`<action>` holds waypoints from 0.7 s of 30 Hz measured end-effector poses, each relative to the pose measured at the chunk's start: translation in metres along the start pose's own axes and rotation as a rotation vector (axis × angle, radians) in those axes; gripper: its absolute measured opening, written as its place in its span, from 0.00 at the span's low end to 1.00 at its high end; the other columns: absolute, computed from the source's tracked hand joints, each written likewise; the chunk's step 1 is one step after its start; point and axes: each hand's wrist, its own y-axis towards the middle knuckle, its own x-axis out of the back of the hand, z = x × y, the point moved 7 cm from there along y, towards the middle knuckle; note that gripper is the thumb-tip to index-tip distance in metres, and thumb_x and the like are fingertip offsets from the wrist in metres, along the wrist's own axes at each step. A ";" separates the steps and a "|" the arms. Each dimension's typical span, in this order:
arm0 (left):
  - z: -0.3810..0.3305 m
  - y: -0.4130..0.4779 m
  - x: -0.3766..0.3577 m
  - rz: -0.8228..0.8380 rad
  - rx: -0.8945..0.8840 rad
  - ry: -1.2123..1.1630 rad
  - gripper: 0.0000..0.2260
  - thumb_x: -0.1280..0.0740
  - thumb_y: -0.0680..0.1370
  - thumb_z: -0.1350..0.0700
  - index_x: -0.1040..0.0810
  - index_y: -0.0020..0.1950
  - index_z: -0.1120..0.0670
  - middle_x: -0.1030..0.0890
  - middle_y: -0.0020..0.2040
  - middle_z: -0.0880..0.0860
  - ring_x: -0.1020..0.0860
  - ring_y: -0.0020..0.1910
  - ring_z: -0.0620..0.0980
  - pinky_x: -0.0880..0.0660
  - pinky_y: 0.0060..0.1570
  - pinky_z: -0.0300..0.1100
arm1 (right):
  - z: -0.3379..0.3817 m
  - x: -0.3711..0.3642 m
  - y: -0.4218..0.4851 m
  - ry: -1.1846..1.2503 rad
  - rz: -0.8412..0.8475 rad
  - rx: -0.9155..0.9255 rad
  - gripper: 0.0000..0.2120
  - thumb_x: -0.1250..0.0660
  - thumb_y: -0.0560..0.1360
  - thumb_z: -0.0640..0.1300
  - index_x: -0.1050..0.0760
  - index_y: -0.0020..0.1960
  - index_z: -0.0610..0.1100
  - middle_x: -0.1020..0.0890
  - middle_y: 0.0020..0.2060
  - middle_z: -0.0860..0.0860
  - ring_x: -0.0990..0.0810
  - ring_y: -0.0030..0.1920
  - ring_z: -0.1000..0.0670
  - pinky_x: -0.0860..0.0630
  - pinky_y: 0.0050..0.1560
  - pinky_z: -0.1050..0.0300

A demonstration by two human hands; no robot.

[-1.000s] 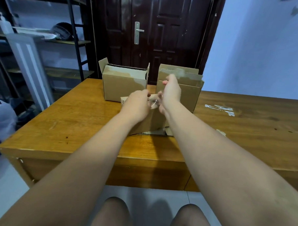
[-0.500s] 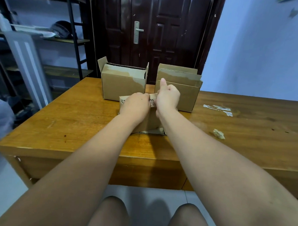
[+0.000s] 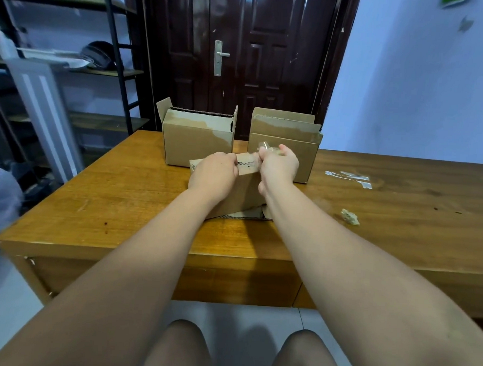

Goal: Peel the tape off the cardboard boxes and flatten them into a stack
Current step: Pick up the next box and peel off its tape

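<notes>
Head view: the left hand (image 3: 213, 172) grips the top edge of the near box (image 3: 246, 194), fingers curled over the cardboard. The right hand (image 3: 279, 168) is closed around a clear strip of tape (image 3: 266, 147) at the same top edge. The near box stands on the bench (image 3: 123, 205), tilted, between both forearms. Two open boxes stand behind it: the left box (image 3: 198, 142) and the right box (image 3: 308, 158). A crumpled tape wad (image 3: 350, 217) and a flat tape scrap (image 3: 348, 177) lie on the bench to the right.
</notes>
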 end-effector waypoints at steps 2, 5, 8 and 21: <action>0.000 0.000 0.000 -0.003 -0.003 0.007 0.14 0.46 0.81 0.58 0.24 0.60 0.58 0.20 0.51 0.57 0.22 0.48 0.55 0.25 0.44 0.46 | 0.000 0.001 0.001 -0.021 0.017 0.037 0.19 0.32 0.76 0.37 0.26 0.65 0.44 0.19 0.52 0.47 0.18 0.47 0.49 0.18 0.43 0.59; 0.000 0.000 0.000 -0.004 -0.001 0.013 0.14 0.46 0.81 0.58 0.24 0.61 0.58 0.20 0.52 0.57 0.23 0.50 0.55 0.29 0.42 0.44 | 0.008 0.001 0.001 -0.148 0.014 0.189 0.09 0.34 0.77 0.41 0.20 0.55 0.45 0.17 0.49 0.49 0.20 0.51 0.48 0.21 0.51 0.55; 0.000 0.001 0.000 -0.006 -0.006 0.019 0.15 0.46 0.81 0.58 0.24 0.62 0.58 0.20 0.54 0.57 0.23 0.51 0.55 0.30 0.44 0.45 | 0.016 0.000 -0.002 -0.246 -0.013 0.322 0.07 0.38 0.80 0.46 0.21 0.51 0.49 0.19 0.49 0.50 0.23 0.55 0.47 0.23 0.55 0.50; -0.007 0.001 -0.005 0.004 0.004 0.056 0.14 0.47 0.82 0.57 0.25 0.59 0.57 0.21 0.51 0.57 0.23 0.49 0.56 0.23 0.47 0.49 | 0.002 0.030 0.010 -0.270 -0.109 0.110 0.16 0.43 0.78 0.50 0.34 0.33 0.46 0.29 0.32 0.50 0.31 0.34 0.50 0.31 0.40 0.52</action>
